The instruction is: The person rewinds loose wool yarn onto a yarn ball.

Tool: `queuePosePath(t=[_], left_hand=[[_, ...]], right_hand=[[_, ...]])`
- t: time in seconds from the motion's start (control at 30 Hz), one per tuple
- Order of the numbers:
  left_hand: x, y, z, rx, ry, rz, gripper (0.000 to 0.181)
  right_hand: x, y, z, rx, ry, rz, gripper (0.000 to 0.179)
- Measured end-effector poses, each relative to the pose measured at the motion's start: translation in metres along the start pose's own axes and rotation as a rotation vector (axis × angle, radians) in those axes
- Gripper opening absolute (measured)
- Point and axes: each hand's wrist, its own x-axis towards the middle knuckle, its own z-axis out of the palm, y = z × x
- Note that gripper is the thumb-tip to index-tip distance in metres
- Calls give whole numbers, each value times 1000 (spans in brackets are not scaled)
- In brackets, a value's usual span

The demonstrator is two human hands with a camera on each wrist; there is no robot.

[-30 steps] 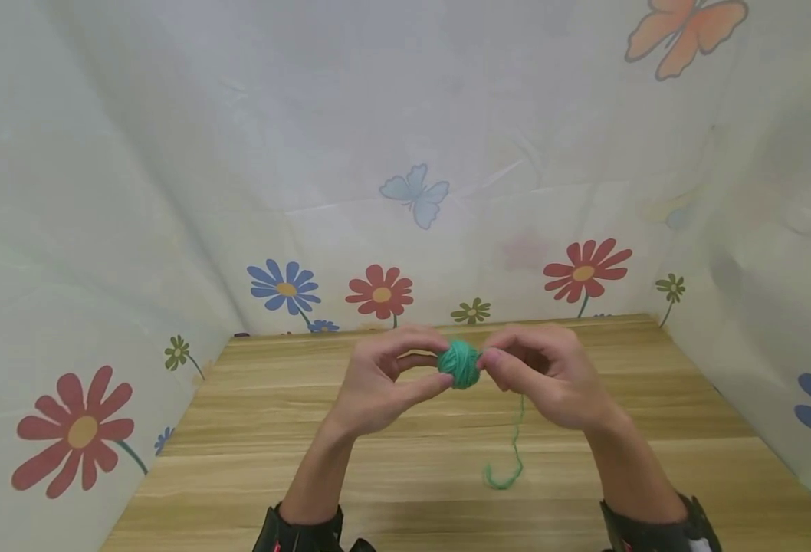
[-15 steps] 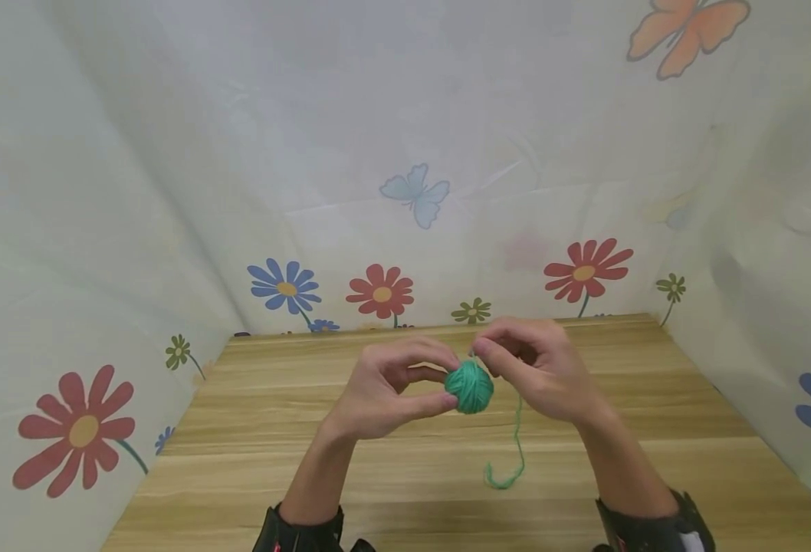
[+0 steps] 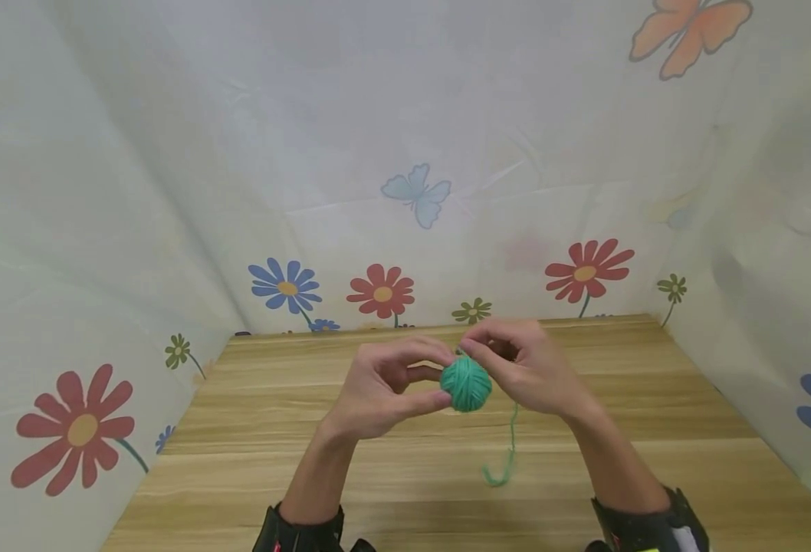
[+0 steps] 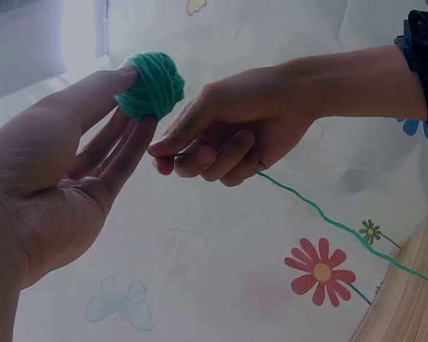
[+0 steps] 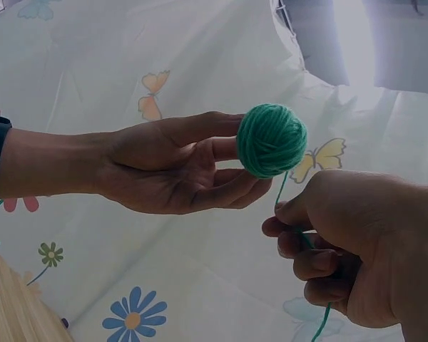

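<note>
A small ball of green yarn (image 3: 466,384) is held above the table between the thumb and fingertips of my left hand (image 3: 393,389). Close by on its far right side, my right hand (image 3: 526,366) pinches the strand that leaves the ball. In the right wrist view a short length of yarn (image 5: 281,187) runs from the ball (image 5: 272,140) to the pinching thumb and finger. The strand passes through the curled fingers of the right hand (image 5: 342,249). Its loose tail (image 3: 513,437) hangs below that hand, its end curving on the table.
The wood-grain table (image 3: 254,460) spreads beneath both hands. White sheeting (image 3: 323,138) printed with flowers and butterflies stands behind it and along both sides. Dark bands (image 3: 647,525) wrap the wrists.
The ball has come lower and turned in the left fingers, showing more of its face. My right hand has moved left, over the ball's top, and the tail has shifted slightly left.
</note>
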Motion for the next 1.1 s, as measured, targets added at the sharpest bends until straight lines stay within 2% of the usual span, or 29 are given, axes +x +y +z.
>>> queuePosePath(t=[0.2, 0.33, 0.43, 0.57, 0.7, 0.9, 1.1], left_hand=[[0, -1, -4, 53, 110, 42, 34], [1, -1, -7, 101, 183, 38, 34], [2, -2, -8, 151, 208, 37, 36], [3, -3, -8, 211, 217, 29, 38], [3, -3, -8, 238, 214, 10, 38], [2, -3, -6, 207, 169, -37, 38], [6, 3, -1, 206, 156, -61, 42]], right_hand=[[0, 4, 3, -35, -140, -70, 18], [0, 1, 4, -23, -174, -153, 19], [0, -3, 4, -27, -180, -200, 21], [-2, -10, 1, -37, -168, -207, 23], [-4, -16, -3, -20, -118, -245, 26], [-2, -19, -5, 26, -24, -316, 29], [0, -18, -5, 48, -1, -347, 17]])
